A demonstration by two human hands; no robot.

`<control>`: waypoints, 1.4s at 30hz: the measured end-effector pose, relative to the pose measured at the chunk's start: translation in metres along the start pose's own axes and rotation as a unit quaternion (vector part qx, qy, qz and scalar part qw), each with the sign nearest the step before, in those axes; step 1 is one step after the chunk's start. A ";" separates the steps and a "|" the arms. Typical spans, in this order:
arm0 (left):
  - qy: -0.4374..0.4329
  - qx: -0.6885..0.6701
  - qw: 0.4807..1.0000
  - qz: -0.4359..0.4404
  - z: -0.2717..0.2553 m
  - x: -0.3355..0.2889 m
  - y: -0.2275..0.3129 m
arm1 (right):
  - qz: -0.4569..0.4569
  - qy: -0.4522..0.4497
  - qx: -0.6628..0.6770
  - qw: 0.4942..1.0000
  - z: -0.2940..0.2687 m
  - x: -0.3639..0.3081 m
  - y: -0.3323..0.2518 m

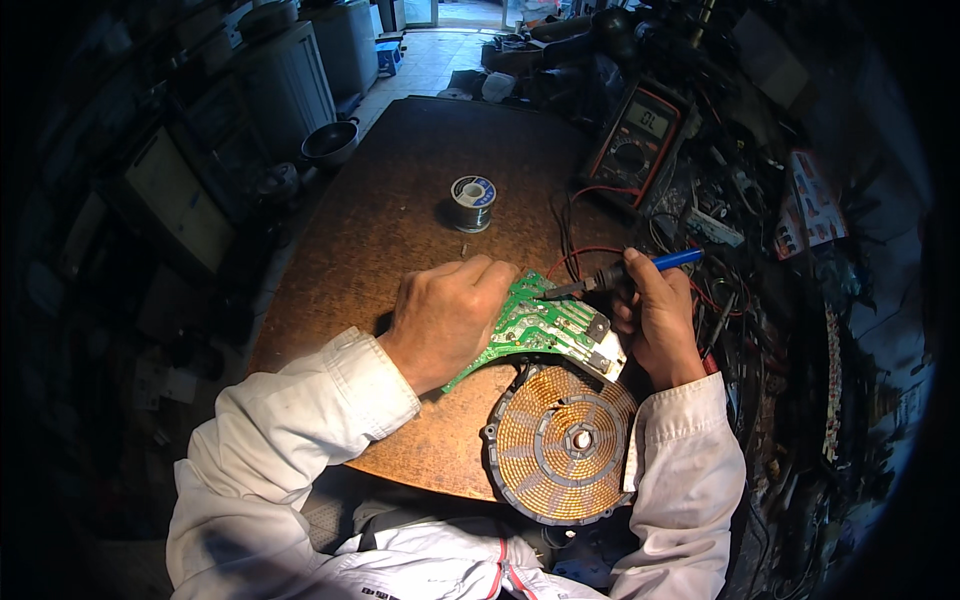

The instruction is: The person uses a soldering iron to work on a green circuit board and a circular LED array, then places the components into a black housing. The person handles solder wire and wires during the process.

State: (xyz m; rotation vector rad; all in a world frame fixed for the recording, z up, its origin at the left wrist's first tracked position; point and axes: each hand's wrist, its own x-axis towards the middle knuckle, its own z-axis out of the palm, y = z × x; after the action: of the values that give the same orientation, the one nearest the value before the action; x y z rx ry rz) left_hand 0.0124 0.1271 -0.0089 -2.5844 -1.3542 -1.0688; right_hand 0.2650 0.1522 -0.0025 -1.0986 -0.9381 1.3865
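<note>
My left hand (447, 318) grips the left end of a green circuit board (530, 325), its fingers closed over the upper edge. The board is tilted, solder side up, with bare silvery patches at its right end. In my right hand (655, 315) is a slim blue-handled tool (678, 259) with a dark shaft, possibly a soldering iron. Its tip meets or hovers just over the upper part of the board; contact cannot be made out. Just below the board lies a round induction coil (540, 440) of copper-coloured windings, overhanging the table's front edge beside my right sleeve.
A spool of solder wire (472, 205) stands on the wooden table (400, 180) beyond my hands. A multimeter (637, 145) with red and black leads rests at the far right. Tangled wires and parts crowd the right side; a pan (331, 142) sits beyond the left edge.
</note>
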 end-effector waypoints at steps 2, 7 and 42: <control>-0.007 0.002 1.000 -0.005 0.000 0.000 0.001 | -0.001 -0.001 0.001 1.000 0.000 0.000 0.000; -0.011 0.003 1.000 -0.010 -0.002 0.000 0.001 | -0.004 -0.005 0.008 1.000 -0.001 0.000 0.001; -0.047 0.024 0.992 -0.115 -0.027 -0.002 -0.025 | -0.022 -0.019 0.047 0.998 -0.026 -0.015 0.001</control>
State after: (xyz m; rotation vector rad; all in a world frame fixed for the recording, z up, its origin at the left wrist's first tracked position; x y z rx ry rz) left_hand -0.0222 0.1324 0.0036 -2.5205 -1.7110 -0.9355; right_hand 0.2898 0.1361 -0.0083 -0.9792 -0.9103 1.4053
